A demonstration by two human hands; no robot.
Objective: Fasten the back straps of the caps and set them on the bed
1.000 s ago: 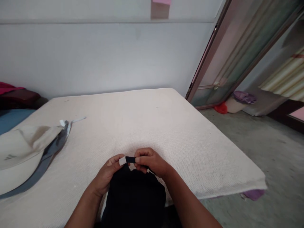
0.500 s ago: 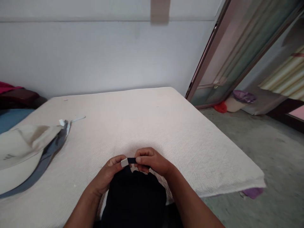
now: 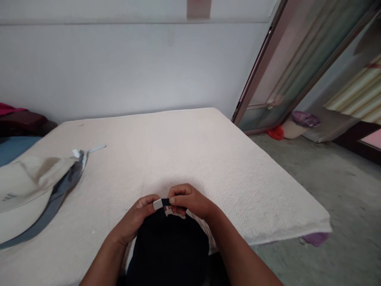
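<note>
A black cap lies close to my body at the bottom middle, its back strap turned up toward the far side. My left hand is closed in a pinch at the strap's left part, where a pale, light-coloured tab or buckle shows beside the thumb. My right hand pinches the strap's dark end between thumb and fingers, very near the left fingertips. What lies under the curled fingers of both hands is hidden.
A beige cap rests on a grey-blue cap at the left. The white textured cover reaches back to the wall. A glass door and a bin with a purple liner stand at the right.
The pale tab and the black strap have shifted slightly right, and less dark strap shows between my hands. Both hands keep their grip. The view has tilted a little.
</note>
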